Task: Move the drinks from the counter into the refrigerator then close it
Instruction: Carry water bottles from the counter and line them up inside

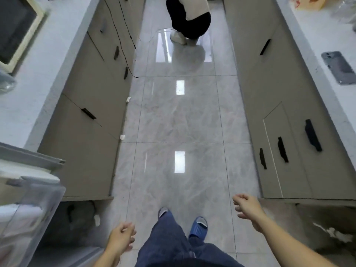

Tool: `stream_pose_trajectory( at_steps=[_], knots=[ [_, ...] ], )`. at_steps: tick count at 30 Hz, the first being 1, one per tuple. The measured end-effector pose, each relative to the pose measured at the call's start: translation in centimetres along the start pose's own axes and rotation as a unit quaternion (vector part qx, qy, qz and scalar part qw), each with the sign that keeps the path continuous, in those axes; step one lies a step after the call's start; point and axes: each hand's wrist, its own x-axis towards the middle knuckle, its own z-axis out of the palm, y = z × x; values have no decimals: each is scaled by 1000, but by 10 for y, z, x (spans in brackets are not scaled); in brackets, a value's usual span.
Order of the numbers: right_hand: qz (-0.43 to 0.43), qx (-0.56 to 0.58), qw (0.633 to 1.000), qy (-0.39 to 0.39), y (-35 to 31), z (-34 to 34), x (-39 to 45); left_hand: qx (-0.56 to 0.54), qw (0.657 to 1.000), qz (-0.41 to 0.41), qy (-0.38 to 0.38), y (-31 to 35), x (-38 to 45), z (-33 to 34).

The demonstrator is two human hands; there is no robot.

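Left grip (122, 238) and right grip (247, 207) hang loosely curled, empty.

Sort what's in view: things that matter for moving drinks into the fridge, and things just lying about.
For the job:
left hand, holding nothing
right hand, holding nothing
open fridge door, bottom left
No drinks in view.

Lying about:
phone on the right counter
black cable down the left cabinets
paper scraps on the floor
another person ahead

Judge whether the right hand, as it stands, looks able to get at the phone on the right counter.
Probably not without stepping forward: the right hand hangs low, holding nothing, while the phone lies well ahead on the counter. Nothing blocks the way.
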Motion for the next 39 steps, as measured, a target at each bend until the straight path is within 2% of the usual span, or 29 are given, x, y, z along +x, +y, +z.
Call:
stream_pose_trajectory(
  at_steps=[7,11,18,22,27,32,35,39],
  knots=[
    [-76,-36,995,-51,-167,31,72,-43,995,-76,47,42,56,3],
    [-85,-93,991,-55,-241,52,101,-67,991,-100,52,99,98,6],
    [-110,-213,968,-74,-352,79,136,-137,989,-32,42,254,150,-7],
    [-108,-272,952,-89,-404,87,163,-199,978,1,58,316,166,-20],
    [-106,-345,926,-113,-474,103,210,-282,955,-10,91,352,178,-26],
    [-123,-402,895,-151,-556,153,249,-340,924,-67,159,361,161,-22],
    [-160,-424,866,-213,-605,209,254,-376,893,-118,219,368,151,-19],
    [-224,-453,804,-313,-656,293,223,-437,840,-156,280,377,131,-18]
  ],
)
